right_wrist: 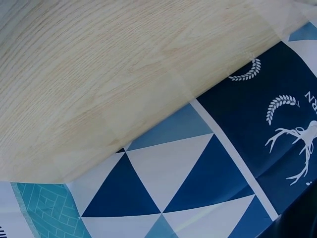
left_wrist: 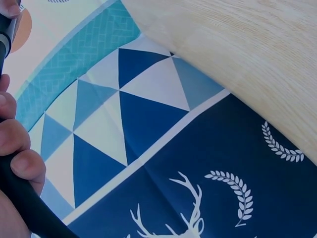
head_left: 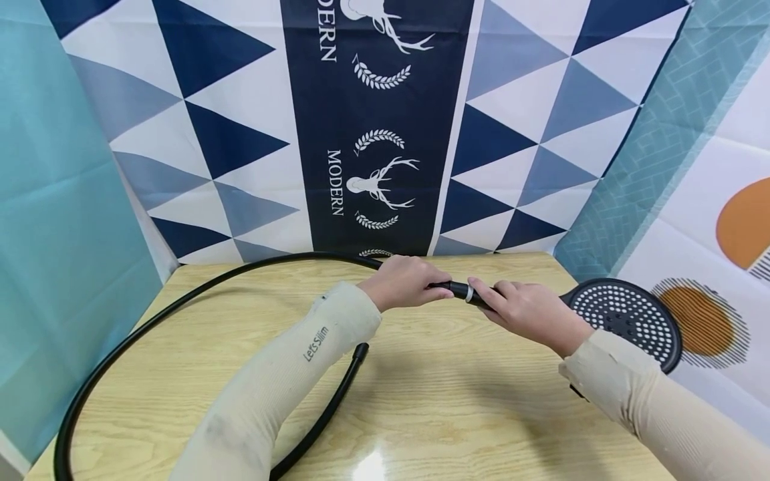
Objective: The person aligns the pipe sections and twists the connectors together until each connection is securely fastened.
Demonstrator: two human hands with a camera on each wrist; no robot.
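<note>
A black shower hose (head_left: 198,297) arcs over the left side of the table, and its loose end (head_left: 359,353) points up beside my left forearm. My left hand (head_left: 409,282) grips the hose close to its other end, with the fingers curled round it; the left wrist view shows the same fingers (left_wrist: 17,136) around the black hose (left_wrist: 29,210). My right hand (head_left: 529,310) holds the handle of a black shower head (head_left: 625,324), its round, pale-dotted face beyond my wrist. A light ring (head_left: 470,294) shows at the joint between both hands, where hose and handle line up.
Both hands are above a wooden table (head_left: 433,401). Behind it hangs a patterned cloth (head_left: 373,133) with triangles and deer heads. Teal cloth (head_left: 66,200) flanks the left side, and a white cloth with orange circles (head_left: 746,220) the right.
</note>
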